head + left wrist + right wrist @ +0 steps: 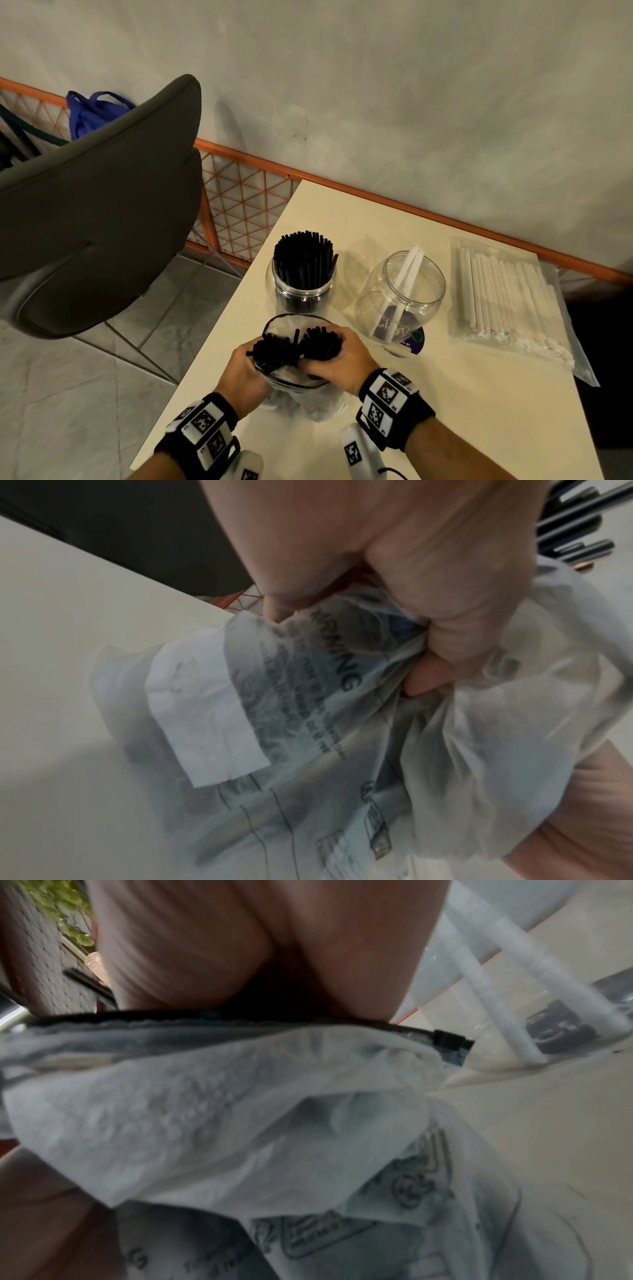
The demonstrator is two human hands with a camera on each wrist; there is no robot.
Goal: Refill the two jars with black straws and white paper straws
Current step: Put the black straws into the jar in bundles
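Observation:
Near the table's front edge stands a clear plastic bag [308, 401], its mouth open and black straws [298, 346] sticking up out of it. My left hand [250, 366] grips the bag's left side; in the left wrist view its fingers [445, 620] bunch the printed plastic [308, 696]. My right hand [342, 363] reaches into the mouth and curls round a bundle of the straws. Behind stand a clear jar [303, 274] packed with black straws and a clear jar [400, 291] holding two white straws. A flat pack of white paper straws [507, 298] lies to the right.
The cream table [462, 411] has its left edge close beside my left hand. A dark grey chair [102, 205] stands left of the table. An orange mesh rail [239, 205] and a pale wall run along the back.

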